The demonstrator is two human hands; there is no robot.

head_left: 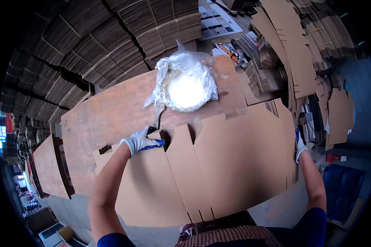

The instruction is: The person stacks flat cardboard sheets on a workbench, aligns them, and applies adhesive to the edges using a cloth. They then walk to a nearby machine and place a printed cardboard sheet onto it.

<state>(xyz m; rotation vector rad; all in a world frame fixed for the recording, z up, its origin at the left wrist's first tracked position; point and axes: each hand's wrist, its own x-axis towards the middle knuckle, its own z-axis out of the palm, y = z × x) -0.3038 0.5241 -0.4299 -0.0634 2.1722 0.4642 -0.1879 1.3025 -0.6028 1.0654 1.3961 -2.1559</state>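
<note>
Two gloved hands stand at a stack of flat brown cardboard in the head view. This stack lies across the near side of the wooden bench, its slotted near edge reaching the person's checked apron.

At the far edge, the left hand touches the cardboard beside a notch; its fingers are pressed together, but whether they pinch a tab cannot be told. The right hand is at the stack's right edge, its fingers partly hidden behind the sheets, so their grip cannot be told either.

Beyond the stack, on the bench, sits a crumpled clear plastic bag around something round and glaringly white. A dark, narrow strip lies between the bag and the left hand. Strapped cardboard bundles rise behind the bench; more cardboard sheets lean at the right, near an orange-handled tool.
</note>
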